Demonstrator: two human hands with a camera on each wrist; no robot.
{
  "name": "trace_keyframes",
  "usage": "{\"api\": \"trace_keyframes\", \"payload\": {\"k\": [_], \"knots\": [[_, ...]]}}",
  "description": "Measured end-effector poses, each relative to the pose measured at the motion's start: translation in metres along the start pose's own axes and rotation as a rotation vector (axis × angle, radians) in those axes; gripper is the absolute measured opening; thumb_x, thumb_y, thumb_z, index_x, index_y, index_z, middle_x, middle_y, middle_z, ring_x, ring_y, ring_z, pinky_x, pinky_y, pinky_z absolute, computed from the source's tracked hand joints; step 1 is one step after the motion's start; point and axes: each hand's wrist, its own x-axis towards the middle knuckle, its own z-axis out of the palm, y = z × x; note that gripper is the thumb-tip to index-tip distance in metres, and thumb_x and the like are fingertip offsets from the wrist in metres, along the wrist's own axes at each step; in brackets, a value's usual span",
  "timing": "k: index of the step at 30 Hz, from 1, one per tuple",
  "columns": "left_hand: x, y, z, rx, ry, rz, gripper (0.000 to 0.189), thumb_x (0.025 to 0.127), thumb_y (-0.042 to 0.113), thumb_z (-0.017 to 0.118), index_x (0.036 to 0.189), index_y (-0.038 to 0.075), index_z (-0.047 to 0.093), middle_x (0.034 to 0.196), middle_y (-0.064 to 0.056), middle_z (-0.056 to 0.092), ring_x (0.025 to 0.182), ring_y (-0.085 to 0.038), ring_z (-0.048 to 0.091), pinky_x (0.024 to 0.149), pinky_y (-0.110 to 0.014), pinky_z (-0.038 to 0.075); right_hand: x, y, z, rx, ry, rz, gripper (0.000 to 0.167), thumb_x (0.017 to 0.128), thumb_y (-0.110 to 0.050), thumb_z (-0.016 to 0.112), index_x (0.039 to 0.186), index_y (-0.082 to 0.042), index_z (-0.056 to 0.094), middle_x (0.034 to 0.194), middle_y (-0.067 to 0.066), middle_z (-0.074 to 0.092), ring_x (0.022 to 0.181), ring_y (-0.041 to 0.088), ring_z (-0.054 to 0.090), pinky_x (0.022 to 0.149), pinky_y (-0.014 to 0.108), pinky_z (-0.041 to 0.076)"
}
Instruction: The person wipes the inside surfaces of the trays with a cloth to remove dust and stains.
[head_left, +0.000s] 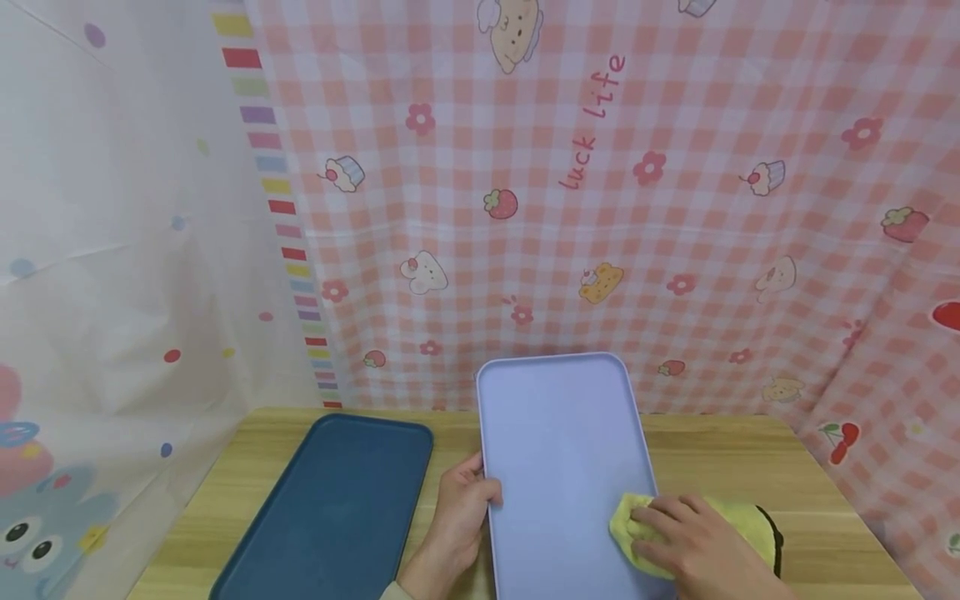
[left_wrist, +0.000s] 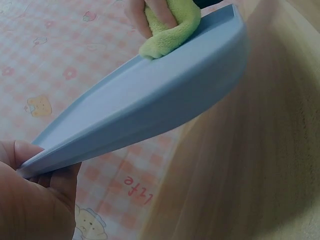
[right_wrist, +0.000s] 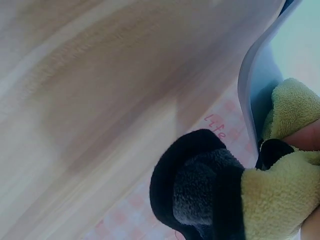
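Note:
A lilac tray (head_left: 558,450) is held up at a tilt above the table, its inner face toward the head camera. My left hand (head_left: 461,508) grips its left rim, thumb on the inner side and fingers underneath, as the left wrist view also shows. My right hand (head_left: 693,542) holds a bunched yellow-green cloth (head_left: 630,533) against the tray's inner face by the right rim. Part of the cloth hangs out past that rim; its dark edging (right_wrist: 187,180) and grey underside show in the right wrist view.
A dark blue tray (head_left: 337,508) lies flat on the wooden table (head_left: 727,458) to the left. Behind the table hangs a pink checked curtain (head_left: 465,167) with cartoon prints, and a white printed sheet (head_left: 150,250) hangs at the left.

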Motion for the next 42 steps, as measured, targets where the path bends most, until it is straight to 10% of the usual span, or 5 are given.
{"api": "trace_keyframes", "payload": {"k": [7,22,42], "knots": [[-0.001,0.001,-0.001,0.001,-0.018,-0.007,0.072,0.063,-0.012,0.049,0.134,-0.009,0.064,0.115,-0.017,0.074,0.098,-0.019,0.067,0.081,-0.030,0.052,-0.007,-0.008,-0.005,0.035,-0.094,0.047,0.041,0.086,-0.070,0.069,0.096,-0.031,0.076,0.112,-0.004,0.070,0.099,0.015,0.059,0.076,0.035,0.048],[-0.002,0.003,-0.002,0.006,-0.010,0.003,0.074,0.064,-0.012,0.050,0.137,-0.009,0.063,0.119,-0.017,0.073,0.100,-0.020,0.067,0.082,-0.031,0.052,-0.014,-0.018,-0.001,0.047,-0.079,-0.030,0.023,0.090,-0.056,0.071,0.095,-0.034,0.074,0.108,-0.008,0.070,0.097,0.011,0.060,0.081,0.029,0.042],[-0.001,0.004,-0.001,-0.013,-0.004,0.012,0.072,0.063,-0.012,0.049,0.133,-0.011,0.064,0.115,-0.018,0.074,0.096,-0.019,0.068,0.078,-0.029,0.054,0.030,-0.042,0.019,0.057,-0.012,-0.138,0.018,0.102,-0.047,0.059,0.097,-0.035,0.072,0.113,-0.007,0.066,0.099,0.009,0.056,0.080,0.026,0.041]]}}
